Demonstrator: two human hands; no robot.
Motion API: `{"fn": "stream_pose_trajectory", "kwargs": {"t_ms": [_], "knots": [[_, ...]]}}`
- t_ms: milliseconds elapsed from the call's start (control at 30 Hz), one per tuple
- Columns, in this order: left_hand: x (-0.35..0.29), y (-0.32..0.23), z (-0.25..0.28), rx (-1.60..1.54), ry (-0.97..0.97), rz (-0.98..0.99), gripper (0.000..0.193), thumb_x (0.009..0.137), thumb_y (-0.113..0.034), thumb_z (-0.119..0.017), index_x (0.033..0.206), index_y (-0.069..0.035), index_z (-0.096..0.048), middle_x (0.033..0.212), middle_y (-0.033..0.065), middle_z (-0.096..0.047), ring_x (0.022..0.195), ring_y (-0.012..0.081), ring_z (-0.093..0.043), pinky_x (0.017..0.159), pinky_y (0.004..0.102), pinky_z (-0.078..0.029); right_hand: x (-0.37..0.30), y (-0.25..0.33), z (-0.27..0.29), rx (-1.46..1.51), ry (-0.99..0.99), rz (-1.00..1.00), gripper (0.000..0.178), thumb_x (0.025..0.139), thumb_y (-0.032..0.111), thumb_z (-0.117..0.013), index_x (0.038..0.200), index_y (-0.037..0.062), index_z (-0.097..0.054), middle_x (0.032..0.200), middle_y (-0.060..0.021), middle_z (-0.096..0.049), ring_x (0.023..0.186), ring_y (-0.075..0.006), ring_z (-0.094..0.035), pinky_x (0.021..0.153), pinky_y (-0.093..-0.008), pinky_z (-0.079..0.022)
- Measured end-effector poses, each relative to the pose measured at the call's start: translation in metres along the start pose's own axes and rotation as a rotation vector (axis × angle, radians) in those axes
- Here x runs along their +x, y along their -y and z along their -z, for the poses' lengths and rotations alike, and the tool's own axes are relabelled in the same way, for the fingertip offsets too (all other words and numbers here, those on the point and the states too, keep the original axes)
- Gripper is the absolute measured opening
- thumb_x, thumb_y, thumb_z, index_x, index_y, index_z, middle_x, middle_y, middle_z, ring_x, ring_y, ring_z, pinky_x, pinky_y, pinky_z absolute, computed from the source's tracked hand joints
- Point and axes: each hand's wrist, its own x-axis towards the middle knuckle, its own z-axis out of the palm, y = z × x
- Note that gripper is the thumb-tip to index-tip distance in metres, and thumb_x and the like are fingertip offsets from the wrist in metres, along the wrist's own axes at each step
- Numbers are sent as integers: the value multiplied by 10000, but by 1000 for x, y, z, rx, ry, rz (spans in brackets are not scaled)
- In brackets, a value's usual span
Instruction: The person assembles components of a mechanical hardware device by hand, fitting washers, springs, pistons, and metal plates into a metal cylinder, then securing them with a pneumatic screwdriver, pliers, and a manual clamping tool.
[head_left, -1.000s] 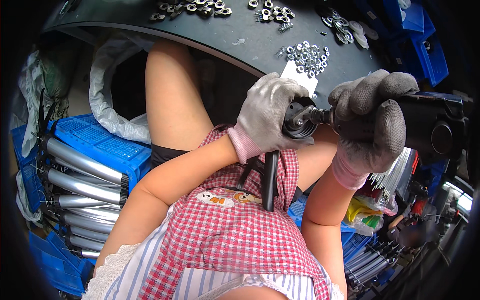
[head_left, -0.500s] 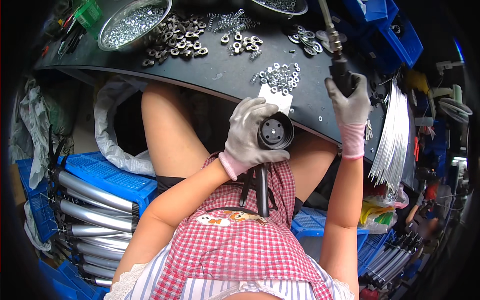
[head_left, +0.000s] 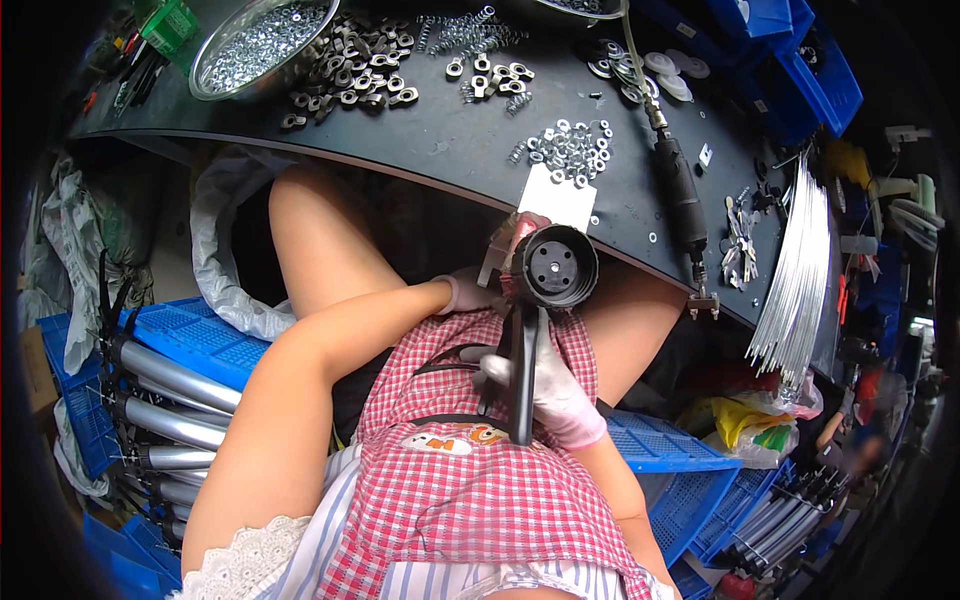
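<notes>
Your right hand (head_left: pixel 550 385) has left the black pneumatic screwdriver (head_left: pixel 682 195) on the dark workbench (head_left: pixel 420 150) and now grips the black round-headed metal part's (head_left: pixel 552 268) handle. Your left hand (head_left: pixel 470 295) clasps beneath its head, so repositioning appears underway.

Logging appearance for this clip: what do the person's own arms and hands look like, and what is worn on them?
Both hands wear thin, pale knit work gloves with pinkish cuffs: left hand, right hand. The forearms are bare, with no sleeves, watches or markings visible.
</notes>
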Motion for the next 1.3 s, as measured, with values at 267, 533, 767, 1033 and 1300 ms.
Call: {"fn": "stream_pose_trajectory", "kwargs": {"t_ms": [267, 533, 767, 1033, 1300], "knots": [[2, 12, -18, 33, -251, 94, 343, 862, -296, -452, 995, -37, -634, 994, 228, -639, 963, 397, -601, 805, 423, -496, 50, -51, 14, -139, -316, 160, 360, 946, 451, -507, 753, 159, -426, 543, 72, -353, 389, -30, -294, 345, -190, -187], [-15, -45, 26, 281, 32, 170, 335, 834, -303, -525, 1037, -58, -630, 1029, 201, -642, 949, 345, -622, 794, 416, -496, 37, -32, -9, -6, -303, 76, 428, 901, 528, -546, 763, 147, -408, 597, 63, -362, 447, -23, -334, 379, -182, -241], [-90, -93, 91, 470, -204, 250, 349, 863, -280, -502, 1083, -30, -607, 1058, 190, -620, 994, 317, -611, 839, 444, -490, -3, 76, 65, -1158, -7, -69, 281, 849, 152, -654, 1072, -19, -638, 954, -94, -687, 834, -101, -597, 784, -252, -479], [-57, -200, 66, 163, -860, -521, 808, 559, -432, -826, 1190, -42, -508, 1172, 164, -556, 1118, 381, -518, 997, 479, -382, 109, 110, 76, -1306, -716, 879, 283, 803, 206, -687, 1049, 69, -657, 895, -120, -608, 775, -295, -632, 701, -376, -500], [-37, -178, 59, -13, -926, -680, 731, 496, -371, -870, 1074, -78, -532, 1000, 102, -626, 917, 310, -612, 910, 440, -439, 35, 115, 37, -991, -314, 1044, 172, 765, 45, -719, 936, 39, -705, 837, -86, -657, 727, -173, -648, 654, -264, -501]]}}
